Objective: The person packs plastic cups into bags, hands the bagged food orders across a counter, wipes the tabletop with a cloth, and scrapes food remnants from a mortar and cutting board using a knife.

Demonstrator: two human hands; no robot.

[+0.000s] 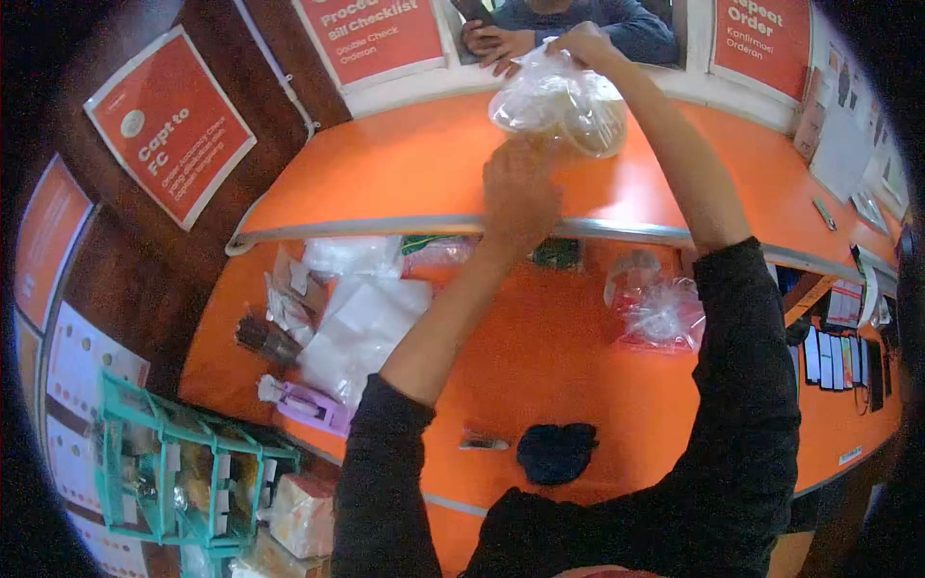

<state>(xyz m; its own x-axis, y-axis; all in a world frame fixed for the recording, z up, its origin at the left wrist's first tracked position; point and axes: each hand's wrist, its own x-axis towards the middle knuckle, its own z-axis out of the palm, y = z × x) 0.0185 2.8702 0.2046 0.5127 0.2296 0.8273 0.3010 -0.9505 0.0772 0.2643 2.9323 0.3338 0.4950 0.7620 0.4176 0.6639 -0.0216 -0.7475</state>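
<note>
On the raised orange counter stands a clear plastic bag (549, 101) with round, pale yellowish contents, perhaps tubs or packets of food. My right hand (584, 44) grips the gathered top of this bag, fingers closed around the plastic. Low at the bag's near left side is my left hand (522, 193), blurred, its back towards me. Its fingers are partly hidden, so I cannot tell whether they hold the bag or only touch it.
Beyond the counter (385, 164), a person (626, 29) in a dark sleeve holds a phone at the window opening. Below lie white plastic bags (366, 323), a purple dispenser (313, 409), a dark cloth item (557, 453) and several phones (838, 358). A teal rack (183, 472) stands lower left.
</note>
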